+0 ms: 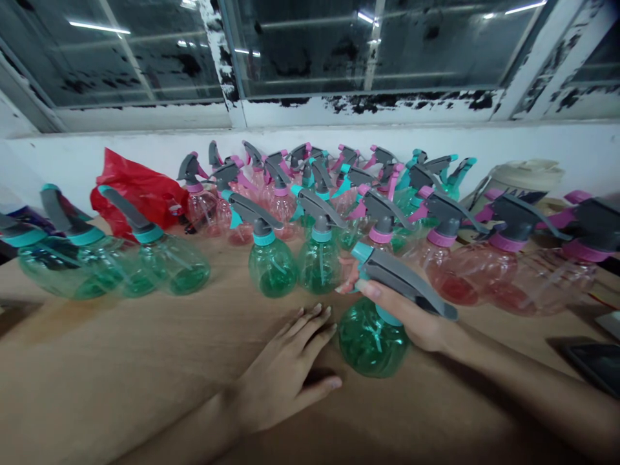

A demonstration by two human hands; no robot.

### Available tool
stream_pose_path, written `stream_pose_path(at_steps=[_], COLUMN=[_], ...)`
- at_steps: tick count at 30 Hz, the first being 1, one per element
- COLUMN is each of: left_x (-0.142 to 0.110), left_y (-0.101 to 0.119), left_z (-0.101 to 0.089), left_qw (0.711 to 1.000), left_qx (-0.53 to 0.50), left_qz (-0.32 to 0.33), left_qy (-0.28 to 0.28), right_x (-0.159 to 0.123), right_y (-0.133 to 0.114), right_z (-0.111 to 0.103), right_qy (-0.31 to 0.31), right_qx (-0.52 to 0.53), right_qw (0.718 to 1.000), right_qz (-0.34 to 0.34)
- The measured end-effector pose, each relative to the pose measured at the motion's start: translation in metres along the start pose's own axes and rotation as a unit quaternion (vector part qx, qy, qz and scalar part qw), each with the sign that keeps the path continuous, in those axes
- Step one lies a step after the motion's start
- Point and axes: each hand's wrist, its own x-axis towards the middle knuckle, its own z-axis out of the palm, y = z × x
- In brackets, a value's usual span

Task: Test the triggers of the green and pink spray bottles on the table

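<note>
My right hand [411, 313] is wrapped round the neck and trigger of a spray bottle with a round green body [371, 342], a turquoise collar and a grey sprayer head [407, 274]. The bottle stands close to upright at the front of the other bottles. Just left of it my left hand [285, 368] lies on the table with fingers stretched out, holding nothing. Beyond my hands stand two more green spray bottles, one [272, 268] on the left and one [320, 261] nearer the held bottle.
Several green bottles [177, 265] stand left, pink-collared bottles [455, 278] right, and more fill the back. A red plastic bag [130, 194] lies back left, a pale container [526, 177] back right. A dark phone-like object [595, 365] rests at the right of the wooden table [121, 374].
</note>
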Motion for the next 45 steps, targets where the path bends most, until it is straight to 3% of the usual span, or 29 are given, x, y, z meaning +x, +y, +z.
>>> stream_pose_path(at_steps=[3, 10, 16, 21, 45], left_x=[0.0005, 0.0008, 0.001, 0.0003, 0.0004], left_y=[0.0001, 0.0017, 0.0009, 0.0007, -0.0001], left_z=[-0.0005, -0.0015, -0.0007, 0.0007, 0.0027], left_qw=[1.0, 1.0, 1.0, 1.0, 1.0], left_qx=[0.003, 0.016, 0.013, 0.02, 0.024], left_qz=[0.001, -0.001, -0.003, 0.001, 0.0], left_qy=[0.0, -0.009, -0.005, -0.005, -0.005], right_x=[-0.0016, -0.0007, -0.0031, -0.0034, -0.0021], right_y=[-0.001, -0.0008, 0.001, 0.0038, 0.0011], right_z=[0.0002, 0.0018, 0.0067, 0.0071, 0.0067], right_qy=[0.025, -0.005, 0.047, 0.023, 0.028], right_qx=[-0.021, 0.036, 0.045, 0.055, 0.058], right_qw=[0.999, 0.999, 0.998, 0.998, 0.998], right_qz=[0.016, 0.008, 0.025, 0.027, 0.025])
